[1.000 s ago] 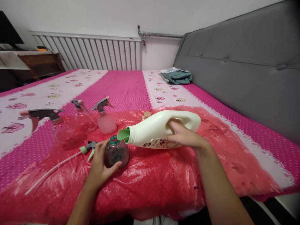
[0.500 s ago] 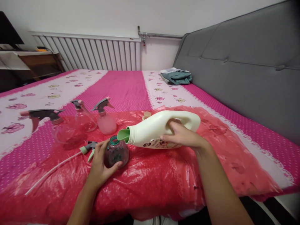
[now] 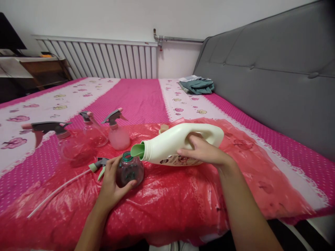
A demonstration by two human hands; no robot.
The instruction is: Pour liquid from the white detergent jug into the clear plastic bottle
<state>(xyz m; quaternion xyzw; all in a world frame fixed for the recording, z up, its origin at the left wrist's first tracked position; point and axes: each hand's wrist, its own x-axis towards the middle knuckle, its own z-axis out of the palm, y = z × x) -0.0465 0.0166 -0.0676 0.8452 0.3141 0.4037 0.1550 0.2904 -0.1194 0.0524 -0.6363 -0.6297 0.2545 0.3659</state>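
Observation:
My left hand [image 3: 115,186] is wrapped round a small clear green spray bottle body [image 3: 134,171], which stands open-necked on the red plastic sheet [image 3: 162,209]. In my right hand [image 3: 201,150] is the handle of a large cream detergent jug [image 3: 170,143], tipped nearly level. Its green pouring spout [image 3: 137,150] sits just above and beside the bottle's neck. I cannot make out any liquid flowing from it. Left of my left hand lies a grey and green spray head [image 3: 98,165] with a long white tube [image 3: 59,191].
Several pink spray bottles with grey triggers, one at the front left [image 3: 70,144] and one with cloudy liquid [image 3: 119,137], stand behind. A beige cap [image 3: 164,128] lies behind the jug. Folded clothes [image 3: 197,85] rest by the grey headboard [image 3: 267,66]. A radiator [image 3: 104,59] lines the wall.

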